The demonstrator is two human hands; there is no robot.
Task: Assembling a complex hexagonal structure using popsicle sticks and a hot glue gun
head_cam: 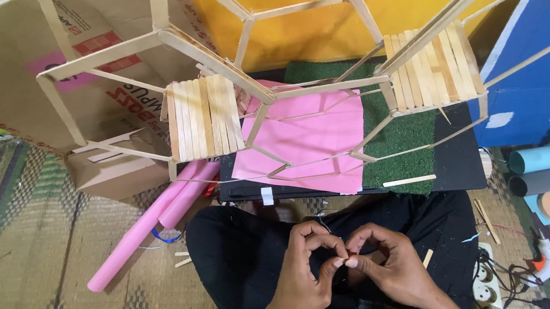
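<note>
My left hand [306, 272] and my right hand [390, 264] meet over my lap, fingertips pinched together on something very small that I cannot make out. Both rest above my black trousers [238, 259]. In front of me stands a large frame of wooden craft sticks [251, 49] with two small slatted stick platforms [204, 117] hanging in it. Beneath the frame lies a black board [460, 157] carrying a pink paper sheet [314, 137] and a patch of green artificial turf [401, 135]. One loose stick [409, 180] lies on the turf.
Pink rolled tubes [141, 231] lie on the woven mat [43, 264] at left, by cardboard boxes [115, 166]. A blue box [536, 75], paper rolls [536, 159], a glue gun [549, 264] and a power strip [483, 282] sit at right. Yellow sheet [317, 29] behind.
</note>
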